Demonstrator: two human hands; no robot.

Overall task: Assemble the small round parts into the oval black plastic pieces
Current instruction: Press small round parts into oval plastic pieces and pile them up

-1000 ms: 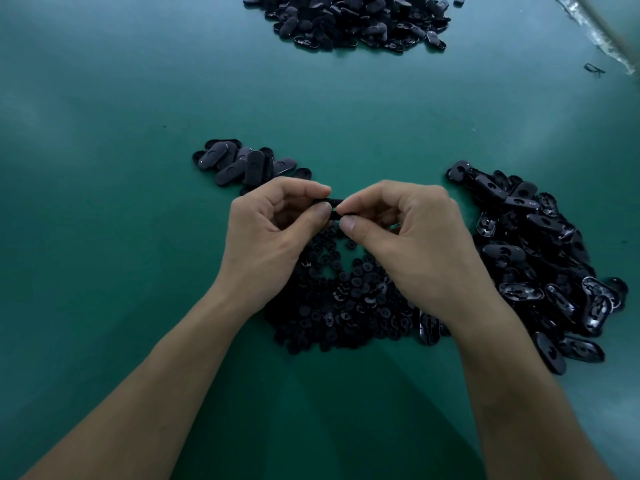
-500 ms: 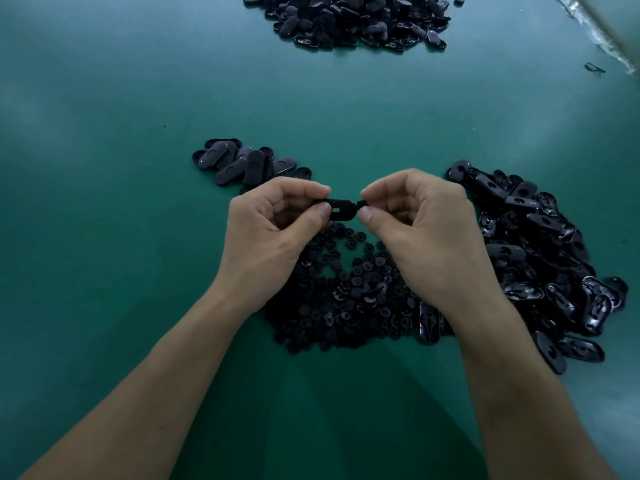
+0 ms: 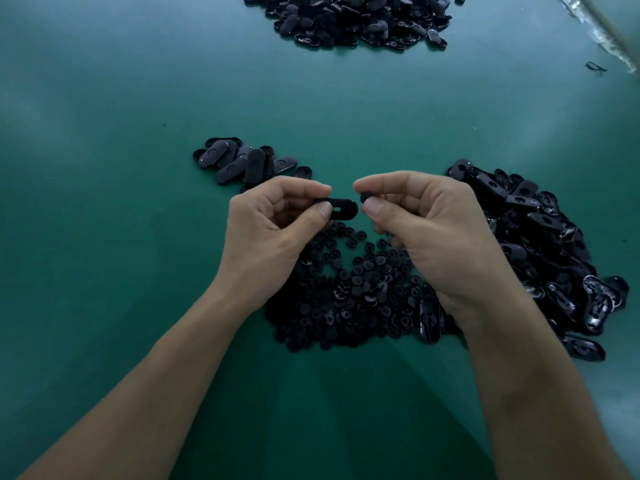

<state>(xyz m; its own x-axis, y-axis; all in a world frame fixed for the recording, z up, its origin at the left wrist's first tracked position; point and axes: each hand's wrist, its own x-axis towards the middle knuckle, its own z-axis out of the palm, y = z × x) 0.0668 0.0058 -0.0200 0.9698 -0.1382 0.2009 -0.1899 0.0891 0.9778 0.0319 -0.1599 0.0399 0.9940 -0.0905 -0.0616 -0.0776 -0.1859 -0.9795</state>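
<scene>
We see the green mat (image 3: 104, 237) run wide to the left of the heap of small round parts (image 3: 346, 289), and a pale edge strip (image 3: 602, 32) far beyond it to the right. A glossy pile of oval pieces (image 3: 540, 237) lies right of that heap, a far pile (image 3: 346, 19) beyond it, and a small matte stack (image 3: 242, 161) beyond-left. Above the heap, our left hand (image 3: 270, 230) pinches a slotted oval piece (image 3: 341, 207). Just beside it, apart, our right hand (image 3: 426, 230) pinches a round part (image 3: 365, 197).
</scene>
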